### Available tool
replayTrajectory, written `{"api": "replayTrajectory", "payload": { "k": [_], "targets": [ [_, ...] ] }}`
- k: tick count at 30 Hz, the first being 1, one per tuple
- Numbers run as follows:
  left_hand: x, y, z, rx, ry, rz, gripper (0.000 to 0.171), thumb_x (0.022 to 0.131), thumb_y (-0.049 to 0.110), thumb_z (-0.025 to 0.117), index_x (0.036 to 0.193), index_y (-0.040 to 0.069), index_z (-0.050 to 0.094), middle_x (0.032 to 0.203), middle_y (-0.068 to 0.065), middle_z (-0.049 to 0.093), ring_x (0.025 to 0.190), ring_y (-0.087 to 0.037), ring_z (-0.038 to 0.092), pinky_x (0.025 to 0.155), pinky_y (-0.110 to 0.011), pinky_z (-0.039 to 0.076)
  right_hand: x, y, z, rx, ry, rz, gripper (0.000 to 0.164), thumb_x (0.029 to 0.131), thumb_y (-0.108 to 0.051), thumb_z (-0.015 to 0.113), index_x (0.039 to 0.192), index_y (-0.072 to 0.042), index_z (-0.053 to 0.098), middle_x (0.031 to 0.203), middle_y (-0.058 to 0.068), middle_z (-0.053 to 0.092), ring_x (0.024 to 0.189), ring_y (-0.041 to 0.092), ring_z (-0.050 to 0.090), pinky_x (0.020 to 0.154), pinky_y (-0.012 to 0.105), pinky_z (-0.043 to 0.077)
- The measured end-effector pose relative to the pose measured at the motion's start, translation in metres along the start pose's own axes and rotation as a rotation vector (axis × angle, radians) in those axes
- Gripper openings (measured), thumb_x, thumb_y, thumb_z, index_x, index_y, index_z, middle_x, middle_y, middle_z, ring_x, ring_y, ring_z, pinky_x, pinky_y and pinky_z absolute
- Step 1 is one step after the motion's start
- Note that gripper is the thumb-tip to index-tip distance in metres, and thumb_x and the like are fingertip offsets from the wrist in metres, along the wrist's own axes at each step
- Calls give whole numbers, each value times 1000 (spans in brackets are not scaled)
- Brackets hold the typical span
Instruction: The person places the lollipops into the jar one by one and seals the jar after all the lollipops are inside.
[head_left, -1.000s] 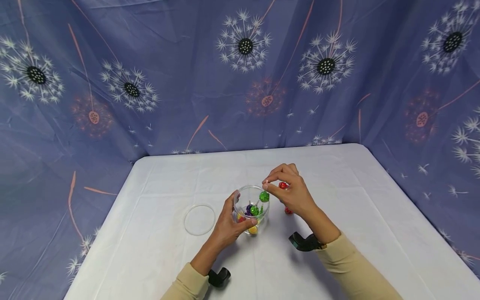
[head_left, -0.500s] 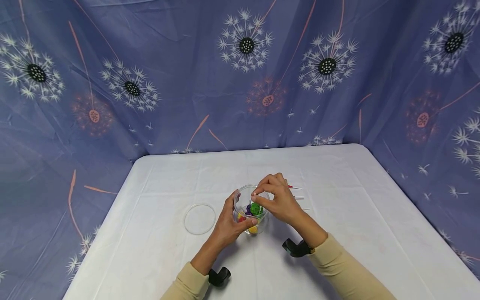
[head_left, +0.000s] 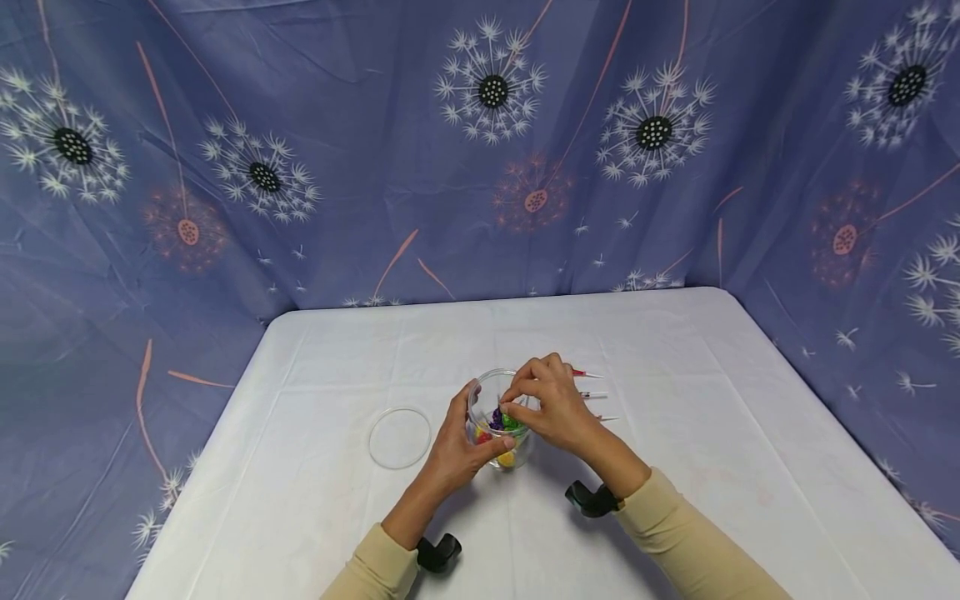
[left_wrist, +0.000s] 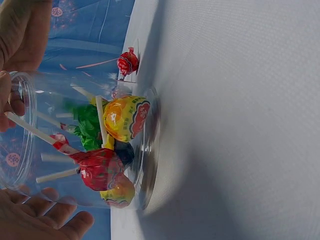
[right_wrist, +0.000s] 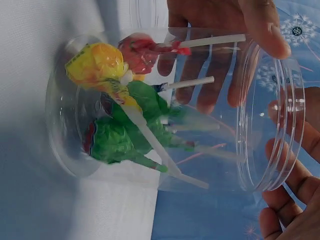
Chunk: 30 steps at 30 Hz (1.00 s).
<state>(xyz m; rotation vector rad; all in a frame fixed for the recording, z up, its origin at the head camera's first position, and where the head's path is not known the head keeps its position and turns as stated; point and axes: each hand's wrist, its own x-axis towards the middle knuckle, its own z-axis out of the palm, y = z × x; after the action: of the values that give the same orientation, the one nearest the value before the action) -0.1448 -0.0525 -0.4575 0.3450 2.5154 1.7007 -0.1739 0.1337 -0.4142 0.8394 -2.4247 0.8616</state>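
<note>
My left hand point(head_left: 465, 450) grips a clear plastic jar point(head_left: 483, 400) that stands on the table, its thumb on the near side and its fingers round the left. Inside the jar lie several wrapped lollipops: a yellow lollipop point(left_wrist: 125, 117), a red lollipop point(left_wrist: 100, 167), purple and green ones. Over the mouth, my right hand point(head_left: 551, 408) pinches with thumb and forefinger a green lollipop point(head_left: 512, 422), its head down inside the jar. In the right wrist view, curled fingers point(right_wrist: 295, 172) are at the threaded rim, and part of the green wrapper is blurred.
Left of the jar lies a round clear lid point(head_left: 370, 442). Beyond my right hand, several red lollipops point(left_wrist: 128, 62) lie on the white-covered table point(head_left: 675, 375), their white sticks pointing right. A blue dandelion-print curtain point(head_left: 360, 167) hangs behind and at both sides.
My right hand has moved left and down, from the jar's right rim into its mouth, lowering the green lollipop among the others. The left hand and jar have stayed put.
</note>
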Motion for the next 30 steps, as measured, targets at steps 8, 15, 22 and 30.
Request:
{"api": "replayTrajectory", "payload": {
  "k": [8, 15, 22, 30],
  "targets": [
    [0, 0, 2, 4, 7, 9, 101, 74, 46, 77, 151, 20, 17, 152, -8, 30, 137, -31, 36, 112, -54, 31, 0, 3, -11, 81, 47, 22, 7, 77, -18, 77, 81, -22, 73, 90, -5, 57, 89, 12, 39, 77, 34, 28],
    [0, 0, 2, 6, 9, 2, 101, 73, 46, 77, 151, 20, 17, 152, -8, 30, 138, -31, 35, 113, -54, 29, -3, 7, -25, 109, 100, 59, 7, 79, -16, 75, 84, -20, 74, 92, -5, 57, 91, 12, 38, 79, 34, 31],
    [0, 0, 2, 19, 20, 18, 101, 73, 46, 78, 151, 18, 18, 151, -9, 32, 137, -32, 35, 112, -55, 30, -7, 16, -38, 92, 141, 107, 8, 78, -15, 76, 85, -18, 74, 89, -5, 58, 89, 10, 38, 77, 33, 30],
    [1, -1, 2, 23, 26, 21, 100, 74, 44, 77, 151, 18, 19, 152, -9, 32, 138, -32, 34, 113, -53, 30, -22, 35, -49, 79, 156, 170, 11, 77, -13, 77, 87, -17, 74, 89, -5, 58, 93, 12, 39, 81, 35, 30]
  ]
}}
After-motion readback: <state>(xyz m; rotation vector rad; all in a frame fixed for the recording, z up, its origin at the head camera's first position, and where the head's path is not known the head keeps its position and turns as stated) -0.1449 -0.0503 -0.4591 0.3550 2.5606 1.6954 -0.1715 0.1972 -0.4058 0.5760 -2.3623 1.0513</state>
